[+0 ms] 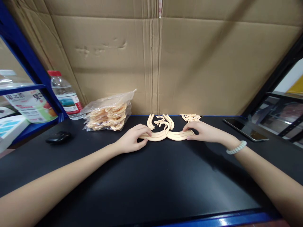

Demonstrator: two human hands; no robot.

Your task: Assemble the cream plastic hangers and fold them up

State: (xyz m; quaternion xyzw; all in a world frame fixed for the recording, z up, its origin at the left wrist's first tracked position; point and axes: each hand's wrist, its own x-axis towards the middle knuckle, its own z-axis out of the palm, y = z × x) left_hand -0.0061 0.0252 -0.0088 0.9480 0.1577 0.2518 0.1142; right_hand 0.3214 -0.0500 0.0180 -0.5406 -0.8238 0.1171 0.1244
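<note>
Head view: the left hand (133,137) and the right hand (203,130) hold a cream-coloured, wide-armed plastic hanger (167,133) on the smooth black bench (163,179).
The left fingers are clamped on the hanger's left end, the right fingers on its right end, and its hook points away from the person. Just behind it lie cream curved plastic strips (169,122); beyond the right hand is a pile of thin cream plastic pieces (192,118). A transparent plastic bag (118,97) with cream pieces lies behind the left hand.
</note>
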